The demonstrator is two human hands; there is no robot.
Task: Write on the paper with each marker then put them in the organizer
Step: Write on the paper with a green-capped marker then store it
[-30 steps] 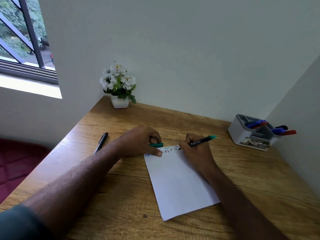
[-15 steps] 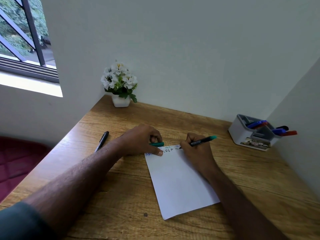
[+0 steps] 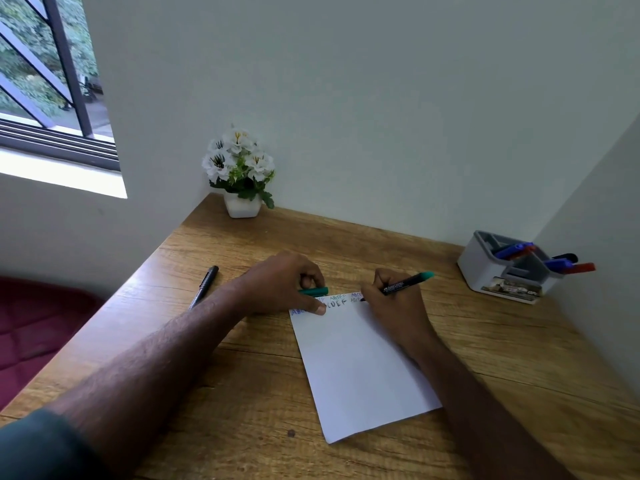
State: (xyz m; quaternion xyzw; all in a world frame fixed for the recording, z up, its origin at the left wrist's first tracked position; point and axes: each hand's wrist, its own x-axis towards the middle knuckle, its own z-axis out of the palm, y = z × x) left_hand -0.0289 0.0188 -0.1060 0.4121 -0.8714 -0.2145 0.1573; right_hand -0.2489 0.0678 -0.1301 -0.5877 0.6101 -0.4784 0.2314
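The wooden desk (image 3: 519,358) fills the lower part of the view, w/ white walls at the far side and at the right. A window (image 3: 45,81) is at the far left, green trees behind its dark bars.

The white paper (image 3: 356,368) lies on the desk in front of me, a bit tilted, its near corner pointing to me. Along its far edge there are short rows of letters in diff. colours; I can read "ABC" in blue at the left and bigger dark green letters in the middle. The rest is too small to read.

My left hand (image 3: 280,282) rests on the far left corner of the paper, fingers curled around the green cap (image 3: 313,291), thumb tip pressing on the sheet. My right hand (image 3: 391,306) grips the green marker (image 3: 407,284) in a writing hold; the tip touches the paper near its far right corner, the green back end points far and right.

The white and grey organizer (image 3: 491,271) stands at the far right, close to the corner of the walls. In it I see blue, red and black markers (image 3: 561,265), leaning to the right.

A small white pot w/ white flowers (image 3: 242,174) stands in the far left corner of the desk.

A black pen (image 3: 205,286) lies on the desk left of my left hand, near the left edge, apart from the paper.
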